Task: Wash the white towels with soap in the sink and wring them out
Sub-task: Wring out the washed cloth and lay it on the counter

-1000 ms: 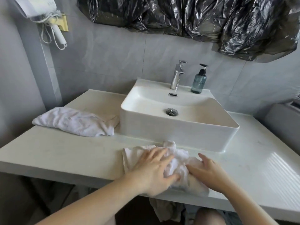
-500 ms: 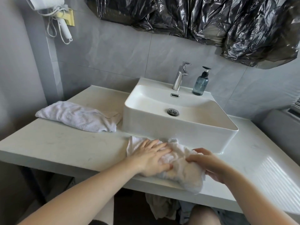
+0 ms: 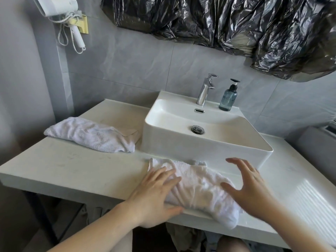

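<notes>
Two spread, flat-fingered hands, left [image 3: 156, 195] and right [image 3: 252, 190], press a crumpled white terry towel [image 3: 200, 186] on the pale stone bench [image 3: 72, 171].

2 white towels [image 3: 91, 135] [image 3: 198, 188], 1 sink [image 3: 205, 148], 1 faucet [image 3: 205, 90], 1 soap btl [image 3: 228, 98], 2 hands [image 3: 154, 195] [image 3: 252, 186].

The left hand [image 3: 154, 195] covers the near-left part of the bunched towel [image 3: 201, 190] at the desk's [image 3: 72, 171] front edge, and the right hand [image 3: 252, 191], blurred along its wrist and forearm, hides the towel's right side. Both forearms run out of the bottom edge. Black plastic sheeting [image 3: 227, 20] on the wall is cut off at the top and right, masking whatever it drapes. A white wall-mounted appliance [image 3: 56, 5] is cropped at the top-left. Crumpled fabric [image 3: 183, 237] under the desk lies in shadow, its kind unclear. The soap bottle's [image 3: 228, 98] label is too small to read.
</notes>
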`<action>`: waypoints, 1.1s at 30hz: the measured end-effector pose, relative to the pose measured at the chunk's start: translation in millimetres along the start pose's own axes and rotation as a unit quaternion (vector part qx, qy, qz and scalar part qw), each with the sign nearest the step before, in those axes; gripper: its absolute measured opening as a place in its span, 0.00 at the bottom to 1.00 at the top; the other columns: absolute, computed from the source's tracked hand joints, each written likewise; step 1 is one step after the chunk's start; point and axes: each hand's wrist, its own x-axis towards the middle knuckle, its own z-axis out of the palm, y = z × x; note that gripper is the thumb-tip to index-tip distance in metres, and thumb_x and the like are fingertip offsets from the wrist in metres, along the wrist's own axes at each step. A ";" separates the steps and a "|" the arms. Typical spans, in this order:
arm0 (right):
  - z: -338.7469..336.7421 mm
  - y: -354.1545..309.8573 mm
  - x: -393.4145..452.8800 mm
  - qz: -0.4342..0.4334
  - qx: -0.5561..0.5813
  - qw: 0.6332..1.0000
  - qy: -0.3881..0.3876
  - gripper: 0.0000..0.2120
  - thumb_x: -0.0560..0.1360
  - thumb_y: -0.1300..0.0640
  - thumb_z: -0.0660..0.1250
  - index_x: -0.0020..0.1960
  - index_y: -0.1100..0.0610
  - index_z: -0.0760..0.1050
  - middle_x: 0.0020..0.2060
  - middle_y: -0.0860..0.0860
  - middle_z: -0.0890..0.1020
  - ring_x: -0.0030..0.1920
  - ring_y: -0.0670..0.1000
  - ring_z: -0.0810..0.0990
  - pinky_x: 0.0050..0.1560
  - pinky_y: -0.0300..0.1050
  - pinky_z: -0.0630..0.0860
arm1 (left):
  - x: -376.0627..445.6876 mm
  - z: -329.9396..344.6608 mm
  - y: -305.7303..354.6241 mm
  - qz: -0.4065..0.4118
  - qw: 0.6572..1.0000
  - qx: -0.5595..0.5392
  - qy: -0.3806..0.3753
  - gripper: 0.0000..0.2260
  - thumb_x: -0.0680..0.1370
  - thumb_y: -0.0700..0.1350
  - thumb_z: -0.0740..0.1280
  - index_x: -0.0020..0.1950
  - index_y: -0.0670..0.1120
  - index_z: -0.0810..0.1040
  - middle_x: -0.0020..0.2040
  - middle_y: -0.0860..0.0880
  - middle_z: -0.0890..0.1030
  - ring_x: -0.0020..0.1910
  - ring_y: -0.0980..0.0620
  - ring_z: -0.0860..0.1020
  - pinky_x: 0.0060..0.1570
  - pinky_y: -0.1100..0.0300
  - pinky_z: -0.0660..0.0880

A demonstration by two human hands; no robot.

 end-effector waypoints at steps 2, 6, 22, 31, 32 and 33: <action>11.1 -16.8 -23.5 -0.051 0.038 0.997 -0.039 0.38 0.70 0.31 0.71 0.76 0.38 0.63 0.72 0.32 0.63 0.71 0.36 0.62 0.70 0.39 0.60 | -3.2 3.5 -1.3 0.030 0.999 0.025 0.024 0.35 0.78 0.71 0.59 0.83 0.60 0.57 0.83 0.58 0.52 0.82 0.55 0.44 0.76 0.61 0.33; 59.3 -7.7 -45.3 -0.088 -0.086 0.983 -0.139 0.51 0.66 0.17 0.55 0.81 0.35 0.41 0.78 0.32 0.46 0.78 0.37 0.47 0.81 0.43 0.48 | 1.6 13.0 -2.0 0.076 0.996 0.038 0.021 0.33 0.78 0.70 0.62 0.79 0.59 0.64 0.78 0.59 0.63 0.77 0.56 0.58 0.79 0.60 0.42; 78.4 28.7 -78.9 -0.105 0.027 0.993 0.035 0.34 0.73 0.61 0.72 0.74 0.37 0.71 0.64 0.38 0.70 0.64 0.43 0.72 0.58 0.41 0.74 | -36.9 20.6 -8.1 0.053 0.989 0.029 0.137 0.19 0.72 0.37 0.69 0.59 0.55 0.77 0.58 0.60 0.76 0.59 0.58 0.76 0.65 0.59 0.72; -4.7 -11.1 -47.1 -0.128 0.153 0.977 0.080 0.25 0.71 0.69 0.70 0.56 0.41 0.81 0.47 0.35 0.84 0.47 0.41 0.83 0.46 0.42 0.78 | -52.1 -88.7 4.4 -0.008 0.982 -0.088 0.165 0.12 0.81 0.37 0.63 0.51 0.55 0.79 0.47 0.60 0.82 0.47 0.56 0.79 0.46 0.56 0.75; -16.3 -21.8 -42.1 -0.123 0.183 0.972 0.085 0.23 0.71 0.69 0.69 0.54 0.42 0.82 0.45 0.36 0.85 0.46 0.41 0.84 0.46 0.41 0.79 | -54.6 -107.4 3.0 -0.020 0.980 -0.120 0.158 0.12 0.82 0.37 0.63 0.50 0.55 0.80 0.46 0.58 0.83 0.48 0.55 0.80 0.47 0.54 0.77; -24.3 -30.7 -36.5 -0.117 0.204 0.968 0.085 0.22 0.72 0.68 0.69 0.53 0.42 0.82 0.44 0.37 0.85 0.46 0.40 0.83 0.45 0.40 0.78 | -57.5 -124.8 0.3 -0.035 0.980 -0.139 0.141 0.13 0.83 0.38 0.63 0.49 0.55 0.81 0.46 0.57 0.84 0.49 0.54 0.81 0.49 0.53 0.77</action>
